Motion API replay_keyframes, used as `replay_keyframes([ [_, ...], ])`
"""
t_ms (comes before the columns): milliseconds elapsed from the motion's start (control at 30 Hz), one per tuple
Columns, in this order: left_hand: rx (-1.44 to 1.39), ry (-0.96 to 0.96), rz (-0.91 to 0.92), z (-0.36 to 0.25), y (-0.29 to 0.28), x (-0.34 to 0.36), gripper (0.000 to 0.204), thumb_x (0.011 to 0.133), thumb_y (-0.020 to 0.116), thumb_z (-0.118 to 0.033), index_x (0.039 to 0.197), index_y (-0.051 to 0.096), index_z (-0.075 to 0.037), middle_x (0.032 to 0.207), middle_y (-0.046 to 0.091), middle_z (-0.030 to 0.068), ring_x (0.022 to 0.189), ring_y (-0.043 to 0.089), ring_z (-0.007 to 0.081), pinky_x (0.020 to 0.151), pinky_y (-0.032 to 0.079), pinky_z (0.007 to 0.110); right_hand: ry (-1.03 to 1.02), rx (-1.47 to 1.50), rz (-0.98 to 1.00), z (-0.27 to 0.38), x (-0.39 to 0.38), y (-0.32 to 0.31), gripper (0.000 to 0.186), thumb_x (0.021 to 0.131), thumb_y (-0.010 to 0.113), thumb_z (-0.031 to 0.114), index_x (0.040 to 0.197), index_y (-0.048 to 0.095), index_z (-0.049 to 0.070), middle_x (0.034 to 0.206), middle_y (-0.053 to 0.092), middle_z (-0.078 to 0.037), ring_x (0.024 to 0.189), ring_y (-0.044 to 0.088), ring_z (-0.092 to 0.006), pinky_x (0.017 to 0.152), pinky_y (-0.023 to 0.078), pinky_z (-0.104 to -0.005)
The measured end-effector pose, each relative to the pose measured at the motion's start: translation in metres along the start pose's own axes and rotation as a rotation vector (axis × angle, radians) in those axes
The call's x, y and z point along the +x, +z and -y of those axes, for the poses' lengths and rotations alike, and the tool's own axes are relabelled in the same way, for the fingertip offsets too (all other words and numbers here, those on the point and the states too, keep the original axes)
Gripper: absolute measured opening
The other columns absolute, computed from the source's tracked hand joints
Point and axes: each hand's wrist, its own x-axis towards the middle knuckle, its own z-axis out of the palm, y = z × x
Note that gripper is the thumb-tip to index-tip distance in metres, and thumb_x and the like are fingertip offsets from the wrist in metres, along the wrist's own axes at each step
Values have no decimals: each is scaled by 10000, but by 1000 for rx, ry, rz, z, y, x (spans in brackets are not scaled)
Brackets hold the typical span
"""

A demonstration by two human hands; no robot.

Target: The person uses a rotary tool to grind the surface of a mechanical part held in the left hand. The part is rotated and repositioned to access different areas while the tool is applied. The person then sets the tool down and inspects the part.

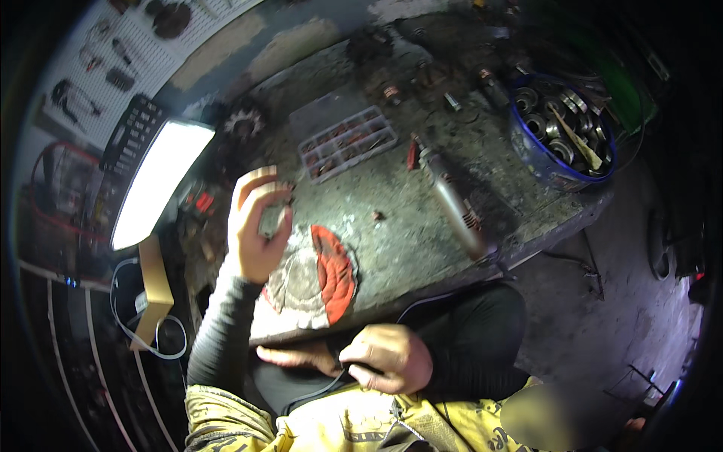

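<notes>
Raised over the left part of the workbench (399, 256), my left hand (258, 222) has its fingers bent and its thumb apart from them; I see nothing held in it. Below it lies a round red and whitish cloth (335, 275). In front of my body, my right hand (388, 358) is closed around something dark that its fingers mostly hide. A thin cord (324, 390) runs from beside that hand across my lap. Bare skin, seemingly a foot (297, 357), shows just left of it. A small brownish piece (377, 215) sits on the bench beyond the cloth.
A clear compartment box (350, 143) holds small copper-coloured parts. Right of it lies a grey cylindrical power tool (452, 200). A blue-rimmed bucket (553, 172) of metal rings stands at the bench's right end. At left glows a lamp panel (162, 181), above an open cardboard box (154, 282).
</notes>
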Motion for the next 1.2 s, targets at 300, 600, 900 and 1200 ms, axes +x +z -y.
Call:
replay_keyframes([
  [300,-60,-472,-87,-71,-98,-237,284,785,729,29,1067,697,8,1195,644,225,1087,656,350,937,531,413,35,-399,-26,-1,6,12,274,785,666,-2,1057,642,-4,872,670,-128,717,657,-257,662,536,-358],
  [600,97,-630,-292,-72,-130,-329,273,811,713,4,1081,673,-10,1185,643,189,1056,653,345,930,536,414,117,-637,-112,26,25,37,287,833,634,-10,1120,628,-2,961,625,-116,843,618,-207,776,501,-315],
  [900,292,-731,-267,-24,-98,-342,786,702,886,-311,1372,521,-122,1428,424,219,1314,417,428,1086,381,541,53,-1001,266,26,49,60,335,828,696,132,1139,645,19,1051,629,-182,1000,623,-334,882,498,-416],
  [1200,327,-591,-207,14,-95,-319,778,679,857,-227,1380,528,-152,1511,331,225,1354,372,435,1113,350,554,299,-1455,675,-59,86,103,512,917,640,390,1322,575,85,1173,606,-191,1069,629,-359,893,532,-497],
])
